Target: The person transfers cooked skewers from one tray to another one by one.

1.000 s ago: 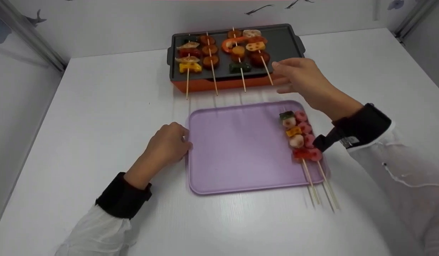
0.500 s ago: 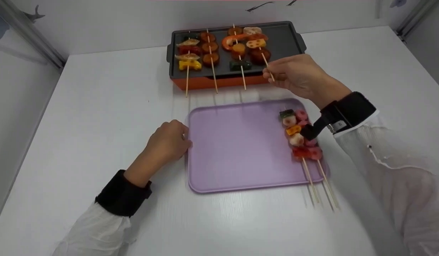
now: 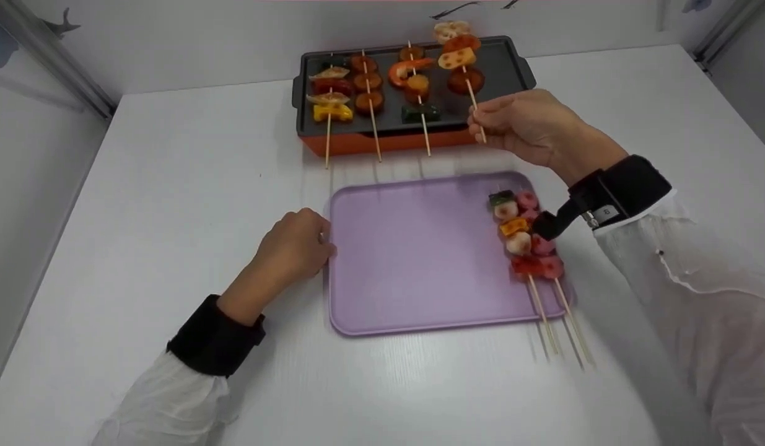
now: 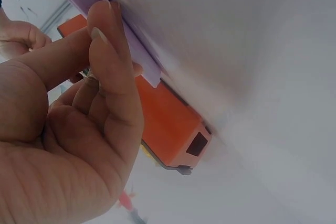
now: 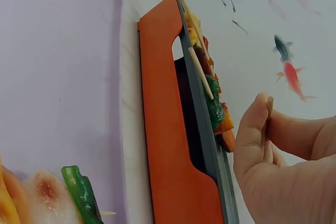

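In the head view my right hand [image 3: 537, 127] pinches the wooden stick of a food skewer [image 3: 458, 58] between thumb and fingers. Its upper pieces rise above the back of the grill [image 3: 503, 71]; the lowest, a round brown piece, hangs over the plate. The right wrist view shows the stick's end poking out between the fingertips of that hand [image 5: 294, 150]. My left hand [image 3: 293, 244] holds the left rim of a purple tray [image 3: 413, 260], its thumb and forefinger [image 4: 107, 51] meeting at the edge. Two skewers [image 3: 517, 243] lie along the tray's right side, sticks overhanging the front.
Three more skewers lie on the dark grill plate: one with a yellow piece [image 3: 332, 112], one of round brown slices [image 3: 368, 102], one with a shrimp [image 3: 399, 73]. Their sticks jut over the orange front [image 3: 394, 144]. Behind the white table [image 3: 190, 186] stands a wall.
My right hand has reached left to the rightmost skewer's stick, pinched it and raised the skewer, shifting it slightly right and back. The left hand has stayed at the tray's rim.
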`<state>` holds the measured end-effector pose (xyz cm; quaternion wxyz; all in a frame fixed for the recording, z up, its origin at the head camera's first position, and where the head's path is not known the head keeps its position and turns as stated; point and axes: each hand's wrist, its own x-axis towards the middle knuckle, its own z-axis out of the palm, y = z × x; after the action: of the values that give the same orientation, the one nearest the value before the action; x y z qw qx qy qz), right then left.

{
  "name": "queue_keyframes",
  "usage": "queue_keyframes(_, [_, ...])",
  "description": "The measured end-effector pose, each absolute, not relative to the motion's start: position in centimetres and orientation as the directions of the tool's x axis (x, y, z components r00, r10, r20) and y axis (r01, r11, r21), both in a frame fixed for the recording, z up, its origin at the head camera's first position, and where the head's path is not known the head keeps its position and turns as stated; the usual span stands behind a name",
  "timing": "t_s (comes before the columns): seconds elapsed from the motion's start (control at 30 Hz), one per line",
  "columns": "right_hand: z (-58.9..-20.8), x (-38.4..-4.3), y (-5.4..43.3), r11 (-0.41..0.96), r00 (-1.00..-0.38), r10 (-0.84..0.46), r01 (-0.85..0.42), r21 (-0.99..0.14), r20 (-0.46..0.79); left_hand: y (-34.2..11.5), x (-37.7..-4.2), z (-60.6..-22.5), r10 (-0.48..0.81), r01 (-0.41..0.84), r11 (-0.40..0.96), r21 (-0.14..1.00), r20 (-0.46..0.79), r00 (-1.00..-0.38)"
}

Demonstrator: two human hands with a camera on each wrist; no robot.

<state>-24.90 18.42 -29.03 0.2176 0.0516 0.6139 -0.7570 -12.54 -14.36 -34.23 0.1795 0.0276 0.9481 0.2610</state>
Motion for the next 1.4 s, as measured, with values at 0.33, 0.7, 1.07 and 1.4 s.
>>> queue_keyframes(0.33, [-27.4,-21.4,19.6,-0.031,-0.902,-0.334,0.300,-0.953,-0.273,-14.6,-12.5,-34.6,0.156,-0.028,0.856,0.517,-0.308,-0.939])
queue_keyframes(0.7, [-28.7,-15.9,20.3,0.056,-0.865,-0.325,0.385,-0.921,-0.382,-14.2,-12.4,-34.9,0.160,-0.009,0.862,0.507,-0.289,-0.944])
queue_keyframes(1.07, [-30.4,-10.1,22.2,0.190,-0.834,-0.328,0.401,-0.896,-0.443,-14.1,-12.5,-34.6,0.163,-0.007,0.860,0.511,-0.288,-0.943])
queue_keyframes(1.4, [-32.4,-7.1,22.8,0.337,-0.775,-0.365,0.407,-0.849,-0.516,-14.4,-12.6,-34.6,0.150,-0.025,0.867,0.497,-0.310,-0.939])
